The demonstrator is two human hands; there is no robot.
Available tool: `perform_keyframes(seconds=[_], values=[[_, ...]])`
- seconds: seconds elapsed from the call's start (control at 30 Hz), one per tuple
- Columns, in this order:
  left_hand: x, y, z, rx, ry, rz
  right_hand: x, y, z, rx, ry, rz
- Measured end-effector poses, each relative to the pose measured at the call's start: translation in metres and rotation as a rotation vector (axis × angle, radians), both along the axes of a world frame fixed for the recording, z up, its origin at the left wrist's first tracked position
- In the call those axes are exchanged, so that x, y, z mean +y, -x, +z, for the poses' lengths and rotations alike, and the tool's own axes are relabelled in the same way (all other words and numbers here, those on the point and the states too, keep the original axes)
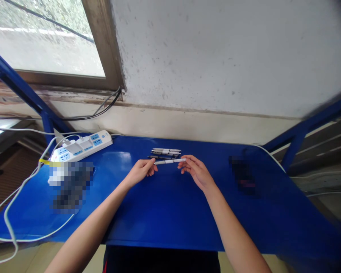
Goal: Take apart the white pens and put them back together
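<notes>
A white pen (pixel 169 161) is held nearly level between my two hands, above the blue table. My left hand (pixel 143 170) pinches its left end between thumb and fingers. The right end is gripped by the fingertips of my right hand (pixel 195 169). Just behind the held pen lie several white and grey pens (pixel 166 151), side by side on the table. A dark pen (pixel 160 157) lies in front of them, partly hidden by the held pen and my hands.
On the blue table (pixel 161 212), a white power strip (pixel 83 146) with plugs and cables sits at the back left. A blurred dark object (pixel 74 185) lies near it, another (pixel 243 174) at the right. Blue frame bars (pixel 298 140) rise at both sides; a wall stands behind.
</notes>
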State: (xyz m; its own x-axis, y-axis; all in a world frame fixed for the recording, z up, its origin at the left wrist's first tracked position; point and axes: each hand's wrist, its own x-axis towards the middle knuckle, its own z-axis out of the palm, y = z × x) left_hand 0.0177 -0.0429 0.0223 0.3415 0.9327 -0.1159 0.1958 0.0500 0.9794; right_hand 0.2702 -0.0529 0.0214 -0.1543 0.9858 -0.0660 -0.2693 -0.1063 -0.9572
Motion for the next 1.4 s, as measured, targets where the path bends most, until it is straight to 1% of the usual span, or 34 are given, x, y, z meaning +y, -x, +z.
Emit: perform_keyframes(seconds=[0.1,0.17,0.27,0.4,0.57,0.67,0.87,0.97,1.07,1.23,1.4], values=[[-0.001,0.001,0.002,-0.025,-0.056,-0.032,0.0,0.0,0.001,-0.002,0.008,-0.018],[-0.001,0.0,0.004,-0.056,-0.07,-0.024,0.0,0.0,0.0,0.002,0.008,-0.018],[-0.001,-0.001,0.003,-0.053,-0.043,0.0,0.0,0.001,-0.001,0.009,0.003,0.0],[0.0,0.0,0.002,-0.013,-0.04,-0.018,0.001,0.001,-0.005,-0.015,0.003,0.006],[-0.001,0.0,0.003,-0.052,-0.045,-0.009,0.001,-0.001,-0.004,-0.032,0.017,0.002],[-0.001,0.0,0.003,-0.125,-0.014,0.02,0.0,-0.002,-0.002,0.02,0.021,0.047],[0.0,-0.001,0.002,-0.39,0.055,0.066,-0.003,-0.001,0.003,0.116,0.047,0.147],[0.0,0.0,0.003,-0.48,0.103,0.075,-0.004,0.003,0.004,0.174,0.049,0.117],[0.0,0.0,0.004,-0.52,0.116,0.076,-0.005,0.007,0.003,0.204,0.041,0.06],[-0.001,-0.001,0.006,-0.467,0.09,0.058,-0.006,0.009,-0.001,0.148,-0.017,-0.01],[-0.001,-0.002,0.005,-0.409,0.064,0.058,-0.005,0.009,-0.003,0.136,-0.05,-0.013]])
